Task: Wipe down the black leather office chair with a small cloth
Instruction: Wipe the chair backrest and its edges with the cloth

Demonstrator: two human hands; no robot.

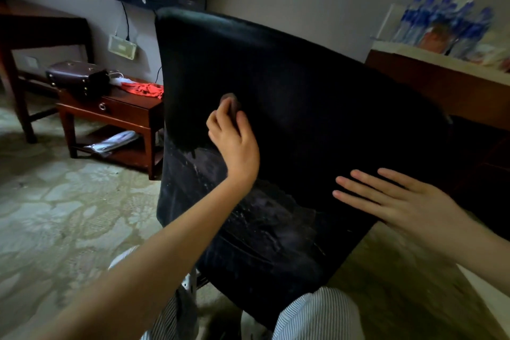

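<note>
- Head view: The black leather office chair (303,119) stands right in front of the person, with its back turned to them.
- The left hand (234,143) has its fingers curled round the small cloth (232,105) and presses it on the chair back, a bit left of the middle.
- The right hand (394,201) lies flat on the chair back, lower down and to the right. Its fingers are straight and spread, and it holds nothing.
- The top part of the chair back looks dark and smooth, so I think it is wiped.
- The bottom part looks grey and patchy. Some of that may be worn leather, I cannot tell. I think that part is left to do.
- The seat and the front of the chair are hidden, so I cannot say how clean they are.
- The chair's left edge is near a low wooden table (110,113) with a handbag (77,74) on it.
- The right edge is near a desk (441,83) with water bottles (441,22) on top.
- Both edges are bare, so the cloth has room to slide across and down to the bottom.
</note>
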